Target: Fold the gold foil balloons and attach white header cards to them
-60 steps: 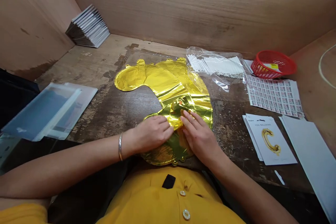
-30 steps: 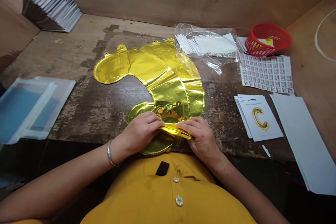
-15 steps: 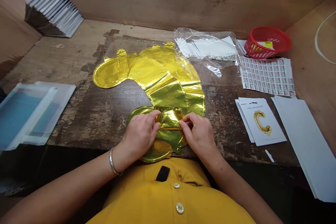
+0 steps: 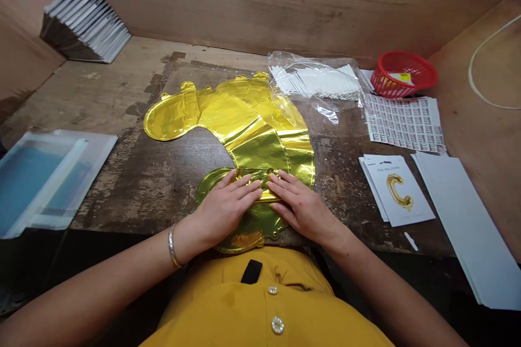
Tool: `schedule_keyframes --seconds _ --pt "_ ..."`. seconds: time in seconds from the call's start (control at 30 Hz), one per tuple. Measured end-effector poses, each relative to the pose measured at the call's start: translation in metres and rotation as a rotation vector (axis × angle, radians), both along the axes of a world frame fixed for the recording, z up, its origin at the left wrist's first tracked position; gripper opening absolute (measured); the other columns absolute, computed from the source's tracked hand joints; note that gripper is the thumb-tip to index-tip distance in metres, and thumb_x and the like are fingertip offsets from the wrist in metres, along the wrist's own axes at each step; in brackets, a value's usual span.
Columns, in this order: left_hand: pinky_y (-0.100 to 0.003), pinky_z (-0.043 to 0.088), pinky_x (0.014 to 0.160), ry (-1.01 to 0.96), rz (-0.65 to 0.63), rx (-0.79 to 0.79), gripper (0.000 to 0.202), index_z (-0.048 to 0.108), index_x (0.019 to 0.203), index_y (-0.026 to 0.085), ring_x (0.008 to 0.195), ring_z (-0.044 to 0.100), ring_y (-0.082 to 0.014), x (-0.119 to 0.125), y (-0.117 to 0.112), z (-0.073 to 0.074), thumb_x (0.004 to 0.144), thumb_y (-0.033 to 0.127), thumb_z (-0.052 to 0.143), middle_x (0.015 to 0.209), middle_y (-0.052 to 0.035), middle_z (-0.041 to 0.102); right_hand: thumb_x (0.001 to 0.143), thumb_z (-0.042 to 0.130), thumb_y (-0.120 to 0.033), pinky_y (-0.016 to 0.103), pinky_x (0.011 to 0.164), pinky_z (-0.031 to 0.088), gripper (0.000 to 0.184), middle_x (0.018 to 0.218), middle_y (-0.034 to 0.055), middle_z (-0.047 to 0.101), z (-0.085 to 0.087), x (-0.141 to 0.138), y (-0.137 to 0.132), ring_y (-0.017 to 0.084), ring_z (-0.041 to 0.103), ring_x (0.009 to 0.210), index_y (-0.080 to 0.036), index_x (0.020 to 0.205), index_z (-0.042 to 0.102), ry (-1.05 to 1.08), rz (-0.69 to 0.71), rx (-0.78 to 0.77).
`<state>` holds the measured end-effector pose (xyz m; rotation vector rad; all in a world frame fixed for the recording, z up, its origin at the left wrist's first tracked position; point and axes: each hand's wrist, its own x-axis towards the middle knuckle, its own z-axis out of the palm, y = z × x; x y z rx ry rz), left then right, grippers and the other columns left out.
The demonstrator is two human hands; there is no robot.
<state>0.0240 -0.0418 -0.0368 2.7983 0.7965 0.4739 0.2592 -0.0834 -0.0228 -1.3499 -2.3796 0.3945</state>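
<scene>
Shiny gold foil balloons (image 4: 228, 103), uninflated and curved, lie overlapping in front of me, their lower end at the table's front edge. On that lower end is a folded piece of gold foil, mostly covered by my hands. My left hand (image 4: 230, 200) lies flat on its left part, fingers stretched out toward the right. From the other side my right hand (image 4: 301, 203) rests on the same fold with its fingers extended. The fingertips of the two hands are a small gap apart. Neither hand grips anything.
Right of the foil lie printed balloon cards (image 4: 401, 190), long white sheets (image 4: 464, 217), a sticker sheet (image 4: 407, 122) and a red basket (image 4: 402, 73). A clear bag of white sticks (image 4: 317, 78) overlaps the foil. Clear plastic sleeves (image 4: 52, 173) and a wrapped card stack (image 4: 85, 21) are left.
Both hands have gone from pinching the folded foil's sides to lying flat on top of it, fingers spread and closer together. The view has shifted slightly.
</scene>
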Motion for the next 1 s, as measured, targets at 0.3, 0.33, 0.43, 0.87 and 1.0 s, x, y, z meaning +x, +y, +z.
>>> schedule_keyframes --seconds 0.3,0.33,0.43,0.87,1.0 --pt "-0.050 0.042 0.107 -0.101 -0.033 -0.060 0.035 0.057 0.127 0.019 0.119 0.060 -0.0251 -0.013 0.011 0.003 0.094 0.027 0.052 0.127 -0.0105 0.065 0.085 0.050 -0.006 0.039 0.106 0.045 0.032 0.120 0.0074 0.070 -0.007 -0.018 0.007 0.022 0.057 0.121 -0.019 0.109 0.067 0.050 -0.152 0.074" --pt "-0.049 0.044 0.105 -0.136 -0.040 -0.040 0.031 0.059 0.123 0.021 0.111 0.065 -0.0235 -0.015 0.015 0.007 0.094 0.025 0.051 0.120 -0.0081 0.069 0.087 0.049 -0.007 0.037 0.105 0.045 0.029 0.114 0.0074 0.072 -0.004 -0.020 0.007 0.021 0.060 0.116 -0.018 0.106 0.068 0.055 -0.149 0.091" --pt "-0.041 0.053 0.095 -0.266 -0.020 -0.079 0.021 0.067 0.108 0.024 0.083 0.072 -0.0186 -0.013 0.034 0.032 0.095 0.025 0.050 0.097 -0.0005 0.076 0.088 0.046 -0.007 0.035 0.102 0.046 0.030 0.101 0.0053 0.075 0.018 -0.009 0.001 0.018 0.067 0.099 -0.018 0.105 0.069 0.197 -0.182 0.071" --pt "-0.052 0.023 0.117 -0.040 -0.547 0.001 0.082 0.033 0.146 0.008 0.147 0.020 -0.0329 0.258 0.061 0.024 0.081 0.041 0.070 0.156 -0.0211 0.026 0.054 0.086 -0.028 0.022 0.073 0.056 0.033 0.083 0.0007 0.074 0.005 0.186 -0.099 0.011 0.068 0.077 -0.018 0.082 0.072 1.617 -1.194 0.363" --pt "-0.047 0.028 0.114 0.109 -0.664 -0.085 0.087 0.042 0.141 0.009 0.140 0.034 -0.0341 0.308 0.066 0.027 0.074 0.054 0.074 0.150 -0.0209 0.039 0.054 0.088 -0.032 0.026 0.079 0.056 0.033 0.082 0.0017 0.074 -0.010 0.184 -0.108 0.013 0.068 0.080 -0.017 0.079 0.071 1.628 -1.183 0.322"
